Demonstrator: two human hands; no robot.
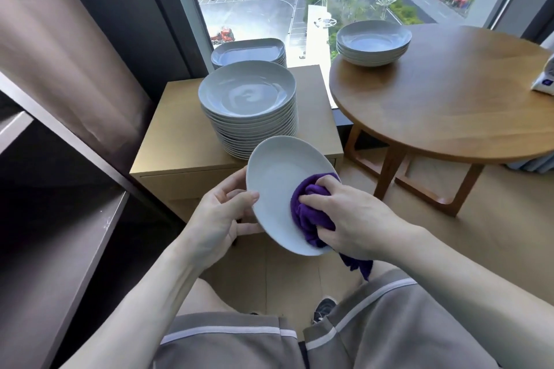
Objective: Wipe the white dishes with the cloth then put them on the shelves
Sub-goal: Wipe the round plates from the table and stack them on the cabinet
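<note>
- The left hand [221, 219] grips the plate [275, 183] by its left rim. Only the thumb shows on the face, and the other fingers are mostly hidden behind the plate.
- The right hand [353, 219] has its fingers clenched round a bunched purple cloth [308, 207], pressing it onto the plate's lower right part, which it covers. The cloth's tail hangs below the wrist, partly hidden by the arm.
- The plate is held in the air between both sets of fingers, tilted, with its face turned up toward the person. It looks oval, its long axis running from the far edge down toward the person.
- It is plain white, shallow and smooth.
- Just beyond the fingers, a tall stack of plates [248, 105] stands on a low wooden bench [168, 141]. A shorter stack [248, 51] behind it is partly hidden.
- Beyond the right fingers, well apart, stacked bowls [373, 42] sit on a round bench [449, 105]. A white packet [544, 75] there is cut off by the frame.
- Left of the left fingers are dark shelves [60, 219], also cut off.
</note>
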